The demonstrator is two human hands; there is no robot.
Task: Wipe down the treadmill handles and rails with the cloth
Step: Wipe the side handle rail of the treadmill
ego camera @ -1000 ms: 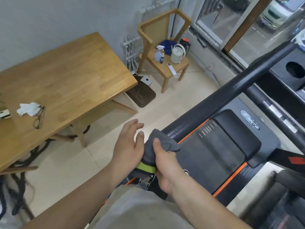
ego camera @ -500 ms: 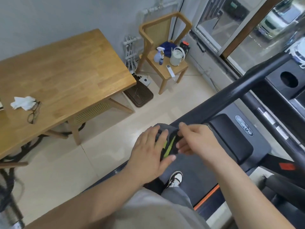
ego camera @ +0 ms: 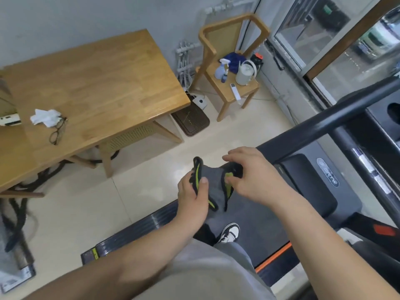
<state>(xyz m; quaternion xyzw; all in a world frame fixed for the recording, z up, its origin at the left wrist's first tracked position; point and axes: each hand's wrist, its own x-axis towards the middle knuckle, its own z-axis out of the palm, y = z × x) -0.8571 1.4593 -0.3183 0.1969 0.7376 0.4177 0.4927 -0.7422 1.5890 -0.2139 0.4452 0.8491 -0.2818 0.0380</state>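
L hand [ego camera: 191, 198]: thumb & fingers pinch the left hem of the cloth [ego camera: 213, 182]; grasping.
Cloth: grey w/ green-and-black trim, spread betw. both hands in mid-air, above the side of the deck [ego camera: 259, 224]; contact w/ the rail [ego camera: 324, 124] can't be told.
R hand [ego camera: 253, 180]: fingers curled over the right hem, pinching it; grasping.
Rail: black tube, runs up and right toward the console [ego camera: 381, 126]; near end hidden behind R hand; visible length not yet under the cloth.
Risk, left: hold is fingertips only; a sharp tug could free the left hem, and the cloth would drop to the floor [ego camera: 151, 202].
Risk, centre: cloth is flat, not wrapped; laid so, it prob. cleans the tube's top only, underside missed.
Risk, right: shoe [ego camera: 229, 232] stands on the deck; a long lean w/ both hands busy leaves none to steady.
Room, left: open floor betw. table [ego camera: 97, 83] and deck; table corner well apart from L arm.
Room, right: rail free along its visible length; console & a 2nd bar crowd the far end.
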